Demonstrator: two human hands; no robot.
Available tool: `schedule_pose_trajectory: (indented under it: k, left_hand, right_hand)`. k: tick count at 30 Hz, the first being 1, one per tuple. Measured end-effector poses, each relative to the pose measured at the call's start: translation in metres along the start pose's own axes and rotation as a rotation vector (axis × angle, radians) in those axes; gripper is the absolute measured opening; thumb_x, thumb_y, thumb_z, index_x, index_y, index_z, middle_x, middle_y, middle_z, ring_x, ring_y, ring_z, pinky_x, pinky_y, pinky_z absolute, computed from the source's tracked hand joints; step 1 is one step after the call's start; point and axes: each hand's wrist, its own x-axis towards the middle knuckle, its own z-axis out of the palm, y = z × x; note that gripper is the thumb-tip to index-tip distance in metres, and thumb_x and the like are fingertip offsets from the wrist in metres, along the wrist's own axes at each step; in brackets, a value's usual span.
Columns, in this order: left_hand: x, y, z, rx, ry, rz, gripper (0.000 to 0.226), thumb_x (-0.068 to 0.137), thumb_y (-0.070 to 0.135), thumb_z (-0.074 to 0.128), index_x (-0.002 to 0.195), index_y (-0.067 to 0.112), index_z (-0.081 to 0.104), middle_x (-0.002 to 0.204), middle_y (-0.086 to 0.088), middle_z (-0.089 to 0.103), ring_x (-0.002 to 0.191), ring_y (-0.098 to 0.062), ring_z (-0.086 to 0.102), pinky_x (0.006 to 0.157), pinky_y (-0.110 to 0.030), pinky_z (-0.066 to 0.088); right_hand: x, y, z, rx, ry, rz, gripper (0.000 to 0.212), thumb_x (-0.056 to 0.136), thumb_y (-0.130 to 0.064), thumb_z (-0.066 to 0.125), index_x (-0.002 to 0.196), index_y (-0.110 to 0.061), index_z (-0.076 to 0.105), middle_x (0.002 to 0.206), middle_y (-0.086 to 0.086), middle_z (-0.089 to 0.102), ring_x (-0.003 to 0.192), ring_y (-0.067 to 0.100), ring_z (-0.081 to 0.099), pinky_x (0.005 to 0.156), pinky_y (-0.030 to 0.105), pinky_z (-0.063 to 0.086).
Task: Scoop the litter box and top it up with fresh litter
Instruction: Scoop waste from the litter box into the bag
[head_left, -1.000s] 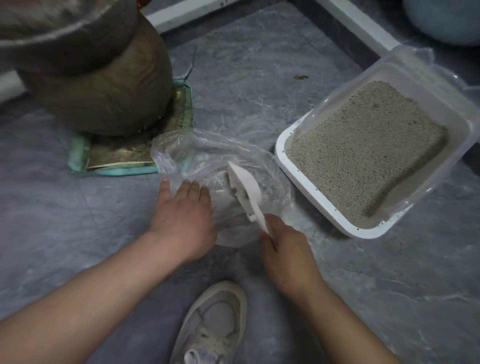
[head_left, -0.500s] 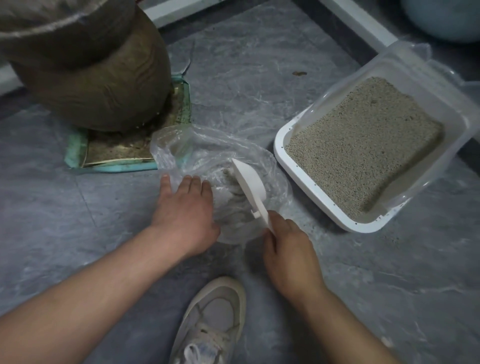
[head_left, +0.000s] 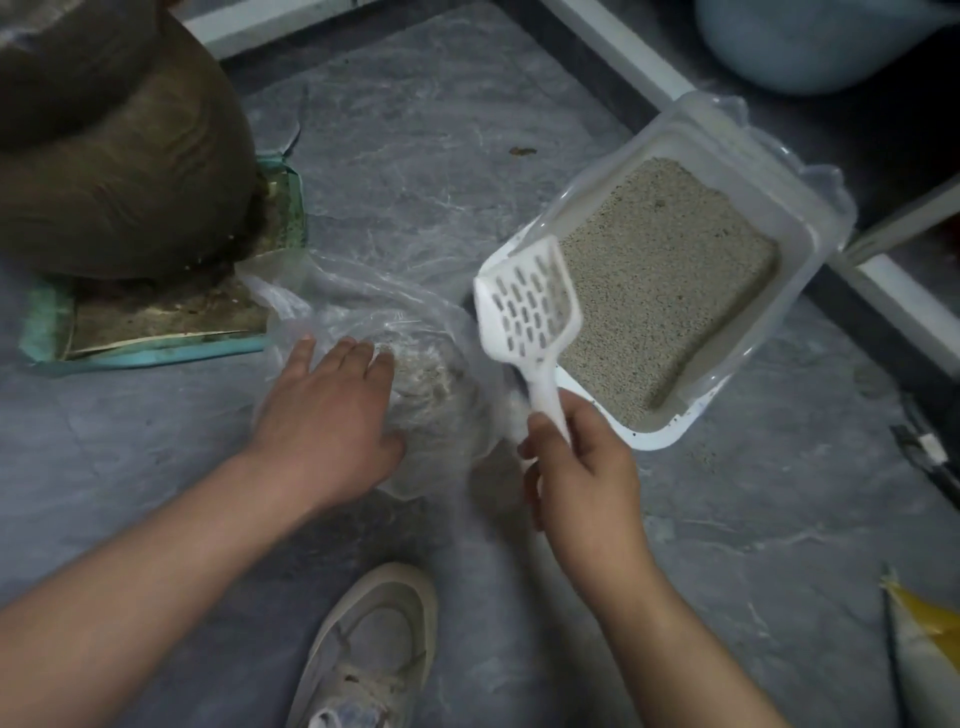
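A white litter box (head_left: 657, 441) with a clear upper wall lies on the grey floor at the right, filled with grey-beige litter (head_left: 670, 291). My right hand (head_left: 582, 467) grips the handle of a white slotted scoop (head_left: 527, 301), held up with its empty blade over the box's near left corner. My left hand (head_left: 327, 415) rests flat, fingers straight, on a clear plastic bag (head_left: 415, 343) lying on the floor, with clumped litter inside it.
A big brown cat scratcher (head_left: 114, 156) stands on a teal-edged mat (head_left: 156, 348) at the back left. My white sneaker (head_left: 374, 644) is at the bottom centre. A yellow bag corner (head_left: 924, 623) shows at the lower right. White frame rails (head_left: 613, 36) run behind the box.
My right hand has lifted the scoop out of the plastic bag and swung it right, toward the litter box, blade now upright and empty. My left hand stays on the bag.
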Motion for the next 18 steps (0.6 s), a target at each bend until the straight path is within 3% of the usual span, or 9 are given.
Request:
schedule_pose_trajectory:
  k: [4, 8, 14, 18]
  left_hand:
    - [0.003, 0.006, -0.002, -0.056, 0.086, 0.094, 0.083, 0.091, 0.057, 0.049, 0.159, 0.018, 0.021, 0.167, -0.003, 0.021, 0.155, -0.018, 0.012, 0.126, -0.045, -0.001]
    - [0.006, 0.007, 0.004, -0.102, 0.132, 0.180, 0.079, 0.086, 0.056, 0.046, 0.155, 0.018, 0.035, 0.163, -0.005, 0.030, 0.154, -0.020, 0.017, 0.126, -0.044, 0.000]
    - [0.011, 0.006, 0.015, -0.116, 0.204, 0.243, 0.073, 0.079, 0.051, 0.052, 0.142, 0.014, 0.054, 0.153, -0.009, 0.047, 0.149, -0.025, 0.032, 0.125, -0.046, 0.009]
    - [0.016, 0.001, 0.018, -0.140, 0.243, 0.262, 0.069, 0.079, 0.048, 0.053, 0.139, 0.013, 0.057, 0.151, -0.010, 0.049, 0.148, -0.026, 0.034, 0.124, -0.046, 0.012]
  right_hand:
    - [0.018, -0.021, -0.027, 0.225, 0.190, 0.291, 0.014, 0.100, -0.012, 0.050, 0.095, -0.003, 0.059, 0.070, 0.013, 0.055, 0.043, 0.020, 0.043, 0.038, 0.025, 0.034]
    - [0.033, -0.030, -0.047, 0.209, 0.207, 0.424, 0.017, 0.097, -0.004, 0.043, 0.089, -0.008, 0.058, 0.074, 0.014, 0.056, 0.042, 0.019, 0.045, 0.039, 0.025, 0.037]
    - [0.068, -0.030, -0.051, 0.533, 0.236, 0.741, 0.015, 0.102, -0.004, 0.041, 0.099, -0.008, 0.055, 0.075, 0.012, 0.058, 0.042, 0.010, 0.050, 0.033, 0.017, 0.042]
    - [0.099, -0.029, -0.045, 0.676, 0.251, 0.761, 0.014, 0.104, -0.004, 0.037, 0.100, -0.003, 0.050, 0.079, 0.014, 0.057, 0.049, 0.013, 0.050, 0.034, 0.017, 0.044]
